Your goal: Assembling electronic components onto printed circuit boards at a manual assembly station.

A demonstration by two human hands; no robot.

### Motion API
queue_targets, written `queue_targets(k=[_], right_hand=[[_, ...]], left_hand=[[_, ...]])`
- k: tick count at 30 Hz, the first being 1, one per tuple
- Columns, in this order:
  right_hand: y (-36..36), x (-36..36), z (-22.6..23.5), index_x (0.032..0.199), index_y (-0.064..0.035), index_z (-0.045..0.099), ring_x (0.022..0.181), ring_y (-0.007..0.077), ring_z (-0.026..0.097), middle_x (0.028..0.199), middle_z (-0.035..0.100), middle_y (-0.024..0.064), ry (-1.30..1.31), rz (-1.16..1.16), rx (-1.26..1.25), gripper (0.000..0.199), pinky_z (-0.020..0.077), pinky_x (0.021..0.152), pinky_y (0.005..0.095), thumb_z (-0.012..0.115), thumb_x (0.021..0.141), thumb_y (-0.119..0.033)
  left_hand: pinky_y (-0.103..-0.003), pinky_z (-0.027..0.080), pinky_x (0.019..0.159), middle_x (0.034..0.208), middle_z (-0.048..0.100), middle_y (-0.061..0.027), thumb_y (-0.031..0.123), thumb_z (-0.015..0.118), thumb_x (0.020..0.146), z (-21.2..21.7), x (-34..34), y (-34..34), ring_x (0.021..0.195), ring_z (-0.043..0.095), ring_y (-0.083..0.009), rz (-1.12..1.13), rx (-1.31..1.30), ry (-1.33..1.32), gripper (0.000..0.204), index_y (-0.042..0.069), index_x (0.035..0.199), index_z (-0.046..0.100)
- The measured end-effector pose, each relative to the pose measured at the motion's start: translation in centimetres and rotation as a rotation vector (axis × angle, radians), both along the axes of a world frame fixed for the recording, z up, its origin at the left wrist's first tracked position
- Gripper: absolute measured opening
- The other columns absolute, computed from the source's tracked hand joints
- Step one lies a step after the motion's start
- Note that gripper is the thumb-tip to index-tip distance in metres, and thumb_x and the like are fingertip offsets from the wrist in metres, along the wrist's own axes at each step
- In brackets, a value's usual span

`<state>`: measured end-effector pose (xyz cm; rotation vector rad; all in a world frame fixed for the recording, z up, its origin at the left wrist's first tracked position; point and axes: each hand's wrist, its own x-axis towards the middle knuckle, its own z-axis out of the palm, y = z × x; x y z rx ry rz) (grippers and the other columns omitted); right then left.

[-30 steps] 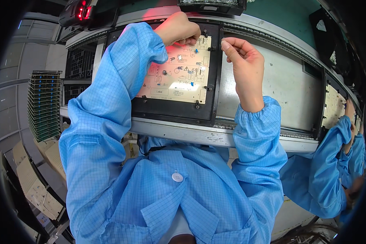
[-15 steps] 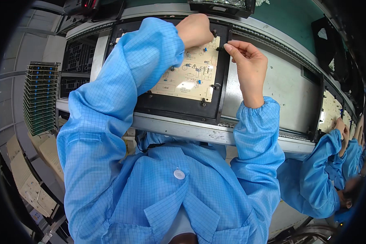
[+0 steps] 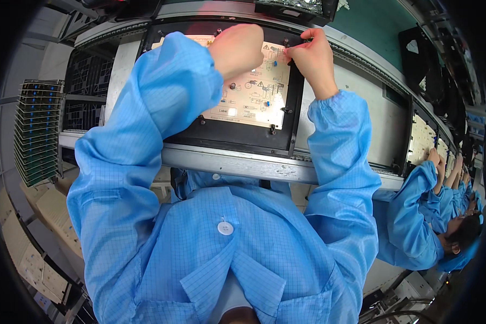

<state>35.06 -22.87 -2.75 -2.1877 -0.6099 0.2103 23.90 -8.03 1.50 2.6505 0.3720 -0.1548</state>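
A cream circuit board (image 3: 237, 112) with small blue parts lies in a black frame (image 3: 243, 137) on the conveyor line. My left hand (image 3: 238, 49) is over the board's upper middle, its fingers curled under and hidden behind the back of the hand. Thumb and fingertips of my right hand (image 3: 314, 56) are pinched together at the board's upper right corner, beside a black clip of the frame. Whatever lies in either hand's fingers is too small or hidden to make out. More black clips (image 3: 274, 128) stand along the board's edges.
Left of the line is a rack of stacked green boards (image 3: 38, 132), with cream boards (image 3: 27, 243) below it. A metal rail (image 3: 237, 163) edges the near side. To the right, co-workers in blue sleeves (image 3: 416, 191) handle other boards. A black tray (image 3: 294, 8) stands beyond the line.
My left hand has moved left and slightly down, off the board's upper right corner. My right hand has gone up and left to that corner. The view has shifted a little.
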Motion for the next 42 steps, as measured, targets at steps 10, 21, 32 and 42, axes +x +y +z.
queue_targets(k=[10, 21, 32, 42], right_hand=[[0.9, 1.2, -0.4, 0.102, 0.0022, 0.055, 0.072, 0.0193, 0.062, 0.081, 0.064, 0.0103, -0.059, -0.096, -0.145, 0.052, 0.0496, 0.066, 0.0313, 0.079, 0.059, -0.013], [1.0, 1.9, 0.1, 0.1, -0.0016, 0.062, 0.088, 0.0297, 0.069, 0.091, 0.07, 0.0161, 0.08, -0.076, -0.225, 0.046, 0.0528, 0.077, 0.0371, 0.073, 0.059, -0.018], [1.0, -1.0, 0.5, 0.106, -0.0028, 0.059, 0.076, 0.0274, 0.068, 0.082, 0.07, 0.0135, -0.223, -0.074, -0.272, 0.043, 0.0523, 0.072, 0.0352, 0.075, 0.068, -0.017], [-4.0, -5.1, 0.3, 0.08, -0.0046, 0.071, 0.081, 0.0305, 0.058, 0.081, 0.065, 0.0108, -0.48, 0.28, -0.172, 0.007, 0.0486, 0.072, 0.038, 0.074, 0.074, -0.007]], left_hand=[[-0.047, 0.052, 0.079, 0.093, 0.066, -0.0261, 0.002, 0.059, 0.079, -2.1, 1.0, -1.1, 0.09, 0.066, -0.0409, 0.033, -0.028, -0.226, 0.018, -0.006, 0.093, 0.066], [-0.043, 0.057, 0.076, 0.09, 0.069, -0.0251, 0.008, 0.071, 0.074, -3.6, 4.1, -0.4, 0.087, 0.07, -0.0372, -0.063, -0.064, -0.105, 0.023, -0.006, 0.092, 0.071], [-0.036, 0.052, 0.063, 0.07, 0.067, -0.0153, 0.008, 0.069, 0.069, -3.6, 4.8, 0.1, 0.065, 0.065, -0.0223, -0.005, -0.22, -0.05, 0.01, 0.0, 0.076, 0.069], [-0.028, 0.054, 0.057, 0.067, 0.067, -0.0091, 0.005, 0.065, 0.076, -3.1, 4.9, -0.1, 0.061, 0.066, -0.0139, 0.138, -0.493, -0.1, 0.01, -0.004, 0.08, 0.069]])
